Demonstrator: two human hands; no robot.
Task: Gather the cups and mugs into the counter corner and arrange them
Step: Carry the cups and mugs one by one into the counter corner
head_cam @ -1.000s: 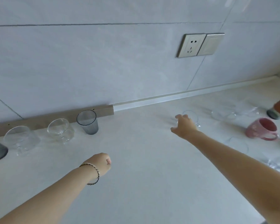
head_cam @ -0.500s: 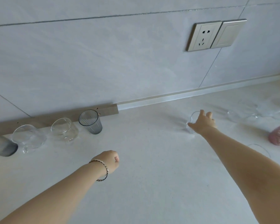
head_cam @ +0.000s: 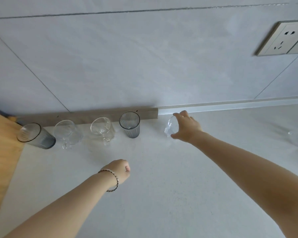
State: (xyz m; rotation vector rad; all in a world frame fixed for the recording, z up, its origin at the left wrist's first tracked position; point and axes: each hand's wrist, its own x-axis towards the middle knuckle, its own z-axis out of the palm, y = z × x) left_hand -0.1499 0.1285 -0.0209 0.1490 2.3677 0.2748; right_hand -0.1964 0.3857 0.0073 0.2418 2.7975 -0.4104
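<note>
Grasping a clear glass [head_cam: 170,127], the right hand [head_cam: 186,127] has brought it along the counter's [head_cam: 162,194] back edge, near the lined-up grey tumbler [head_cam: 130,125]; the left hand [head_cam: 120,170] is clenched, empty.

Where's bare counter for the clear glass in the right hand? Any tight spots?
Free: the counter between the right grey tumbler and the clear glass that the right hand holds. Also the wide patch in front of the row, around the left hand. Crowded: the row itself, left grey tumbler and clear mugs set close.
</note>
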